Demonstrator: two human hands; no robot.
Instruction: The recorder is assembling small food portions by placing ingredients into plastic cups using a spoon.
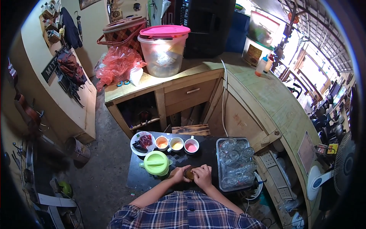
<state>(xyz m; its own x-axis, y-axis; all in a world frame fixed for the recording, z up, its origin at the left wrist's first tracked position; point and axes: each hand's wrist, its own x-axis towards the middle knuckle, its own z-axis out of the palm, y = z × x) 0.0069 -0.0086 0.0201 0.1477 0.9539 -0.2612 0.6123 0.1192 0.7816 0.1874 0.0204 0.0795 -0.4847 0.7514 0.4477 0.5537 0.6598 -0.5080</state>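
Both my hands meet at the near middle of a dark table [135, 179]. My left hand [178, 175] is closed around the side of a small glass [189, 174] with amber-brown contents. Curled fingers of my right hand [203, 176] grip the same glass near its top; what lies under them is hidden. Left of my hands stands a light green lidded pitcher [156, 163]. Beyond it are a cup with orange contents [162, 142], one with pale yellow contents [176, 144] and one with pink contents [191, 145]. A white bowl [136, 148] holds dark red plastic-wrapped stuff.
A metal tray [220, 168] with several clear glass jars is at the table's right side. A wooden counter [263, 89] wraps around behind, bearing a pink-lidded bucket [163, 51] and red plastic bags [120, 65]. A white fan [320, 177] stands at right.
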